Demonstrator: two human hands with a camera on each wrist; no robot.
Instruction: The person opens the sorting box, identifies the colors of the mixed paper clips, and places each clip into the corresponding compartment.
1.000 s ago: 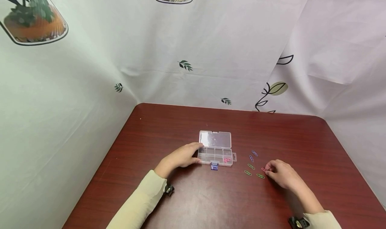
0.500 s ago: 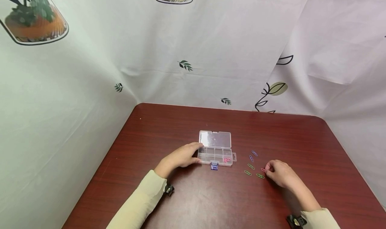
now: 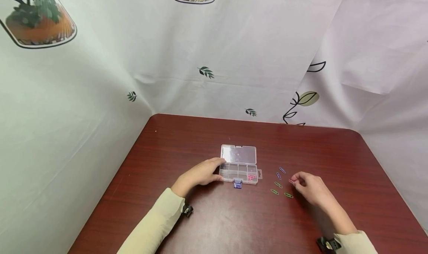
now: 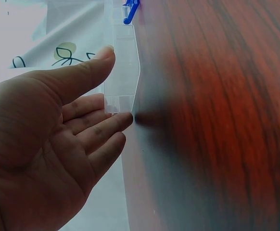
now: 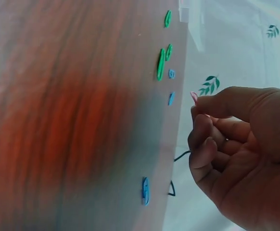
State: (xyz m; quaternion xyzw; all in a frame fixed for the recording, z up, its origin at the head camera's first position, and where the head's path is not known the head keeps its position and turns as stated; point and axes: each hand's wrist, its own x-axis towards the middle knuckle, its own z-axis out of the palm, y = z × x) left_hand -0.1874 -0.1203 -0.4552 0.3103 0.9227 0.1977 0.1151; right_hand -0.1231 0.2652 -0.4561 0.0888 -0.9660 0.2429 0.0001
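My left hand (image 3: 202,171) rests at the left end of a clear plastic compartment box (image 3: 238,168), thumb near the front corner and fingertips by the lid hinge. The fingers look only slightly bent in the left wrist view. The box's lid (image 3: 239,155) is raised back, and pink paper clips (image 3: 251,178) lie in its front right compartment. With thumb and fingertips, my right hand (image 3: 311,188) pinches a pink paper clip (image 5: 194,97), held above the table. Green paper clips (image 3: 288,195) and blue paper clips (image 3: 282,170) lie between the box and the right hand.
The reddish-brown table (image 3: 214,217) has rounded far corners. A white patterned cloth (image 3: 214,53) hangs behind it and along the sides. On the box's front sits a blue latch (image 3: 237,184), and a clear hanging tab (image 3: 260,174) sticks out at its right.
My right hand has lifted the pink paper clip from the table and shifted slightly away from me and to the left. The left hand and the box have stayed put.
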